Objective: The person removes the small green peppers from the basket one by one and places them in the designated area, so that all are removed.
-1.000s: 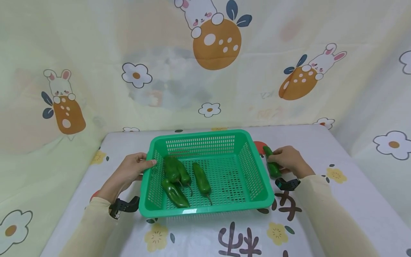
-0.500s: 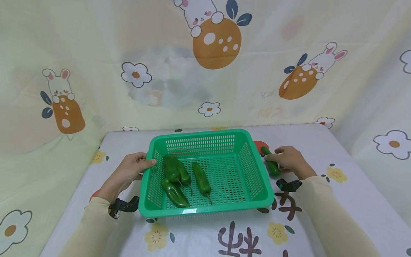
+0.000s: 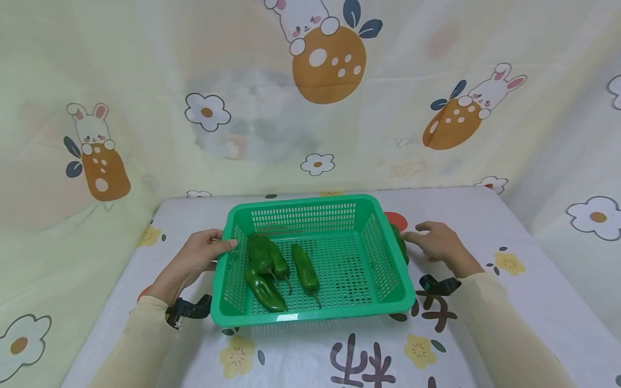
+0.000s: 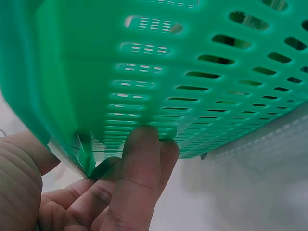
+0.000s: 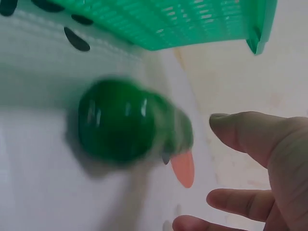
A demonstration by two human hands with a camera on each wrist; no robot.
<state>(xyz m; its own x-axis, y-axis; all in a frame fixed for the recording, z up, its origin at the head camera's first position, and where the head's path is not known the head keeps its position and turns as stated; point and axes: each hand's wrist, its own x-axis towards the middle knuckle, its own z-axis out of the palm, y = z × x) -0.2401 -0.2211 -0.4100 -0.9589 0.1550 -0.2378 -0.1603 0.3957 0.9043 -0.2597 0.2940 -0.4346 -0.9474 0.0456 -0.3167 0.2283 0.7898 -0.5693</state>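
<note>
A green plastic basket (image 3: 339,313) with slotted walls stands mid-table, tilted slightly in the head view. My left hand (image 3: 198,254) grips its left rim, thumb on top and fingers (image 4: 139,173) under the rim against the outer wall. Several green chili peppers (image 3: 304,269) lie inside, mostly toward the left. Outside the right wall, another green pepper (image 5: 115,122) lies on the tablecloth, partly hidden by the basket in the head view. My right hand (image 3: 439,243) is just right of it, thumb and fingers spread, with nothing between them.
The table wears a white cloth (image 3: 281,355) printed with yellow flowers and brown characters. A patterned curtain (image 3: 262,145) with rabbits and daisies hangs behind and at both sides. Each wrist wears a black camera strap (image 3: 439,285).
My right hand has let go of the pepper, which has moved left against the basket's right side. The left hand and basket stay in place.
</note>
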